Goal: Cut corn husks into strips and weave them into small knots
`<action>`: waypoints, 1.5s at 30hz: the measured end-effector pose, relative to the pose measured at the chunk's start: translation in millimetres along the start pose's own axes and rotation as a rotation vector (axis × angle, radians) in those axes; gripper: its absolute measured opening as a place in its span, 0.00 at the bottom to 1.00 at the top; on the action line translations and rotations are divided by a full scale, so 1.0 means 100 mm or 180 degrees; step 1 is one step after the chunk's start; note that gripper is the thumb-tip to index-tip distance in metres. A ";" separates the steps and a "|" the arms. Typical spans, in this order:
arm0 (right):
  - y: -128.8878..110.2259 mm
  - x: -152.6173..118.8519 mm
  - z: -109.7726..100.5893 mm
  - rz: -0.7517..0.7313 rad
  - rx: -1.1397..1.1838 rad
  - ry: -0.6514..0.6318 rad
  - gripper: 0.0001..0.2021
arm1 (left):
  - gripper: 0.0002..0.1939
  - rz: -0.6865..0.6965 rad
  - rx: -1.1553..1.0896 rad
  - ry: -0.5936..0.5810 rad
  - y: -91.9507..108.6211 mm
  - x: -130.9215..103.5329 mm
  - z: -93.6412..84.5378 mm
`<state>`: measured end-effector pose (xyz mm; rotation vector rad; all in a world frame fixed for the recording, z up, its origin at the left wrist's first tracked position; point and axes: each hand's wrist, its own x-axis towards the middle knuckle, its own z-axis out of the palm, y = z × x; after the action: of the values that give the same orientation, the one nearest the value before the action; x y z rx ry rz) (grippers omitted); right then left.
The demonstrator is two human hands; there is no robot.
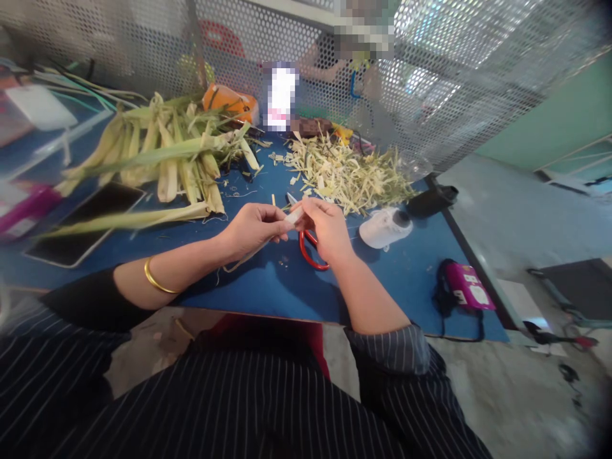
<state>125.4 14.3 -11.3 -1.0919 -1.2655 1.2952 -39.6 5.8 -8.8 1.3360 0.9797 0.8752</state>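
My left hand [258,226] and my right hand [326,226] meet over the blue table [282,290]. Both pinch a short pale strip of plant material [294,215], perhaps husk, between thumbs and fingers. A thin pale strand [241,260] trails below my left hand. Beneath my right hand lies a pair of scissors with red handles [310,260], partly hidden by it. Just beyond my fingers is a heap of small cut plant strips [344,169]. Long pale green leafy stalks [167,156] are piled to the left, one lying nearer across a dark flat panel [86,223].
Right of my hands lie a white thread cone [382,228] and a black cone-shaped object [430,202]. A magenta device with a black strap [466,287] rests near the right edge. An orange packet [232,104] stands behind the stalks. Metal mesh [306,38] borders the back, with a person beyond it.
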 end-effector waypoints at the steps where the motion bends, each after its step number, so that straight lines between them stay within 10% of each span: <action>1: -0.01 0.00 -0.01 -0.0124 -0.0188 0.0005 0.13 | 0.06 -0.0032 -0.0049 0.0023 -0.01 0.00 0.00; 11: -0.04 0.04 -0.12 -0.0455 -0.1018 0.0104 0.14 | 0.13 -0.0033 0.0008 0.0197 -0.01 0.03 -0.03; 17: -0.13 -0.19 -0.38 -0.0178 -0.4490 0.0011 0.14 | 0.13 -0.0033 -0.0102 0.0401 0.00 0.08 -0.11; 23: -0.05 -0.31 -0.26 0.0139 -0.5397 -0.0361 0.18 | 0.12 -0.0074 -0.0092 0.0526 0.02 0.10 -0.14; 30: 0.00 -0.13 -0.41 0.0448 -0.4518 -0.0303 0.24 | 0.09 -0.0123 -0.0194 0.0664 0.10 0.13 -0.16; 39: 0.07 0.06 -0.64 0.0492 -0.0587 0.0351 0.29 | 0.08 -0.0236 -0.0309 0.0782 0.28 0.55 -0.16; 45: 0.04 0.06 -0.67 0.0145 -0.0719 0.0259 0.32 | 0.10 -0.0289 -0.0206 0.0943 0.20 0.75 -0.14</action>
<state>191.4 27.6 -18.9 -1.3258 -1.3559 1.1489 -25.2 81.9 6.8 1.1171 1.2202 1.0454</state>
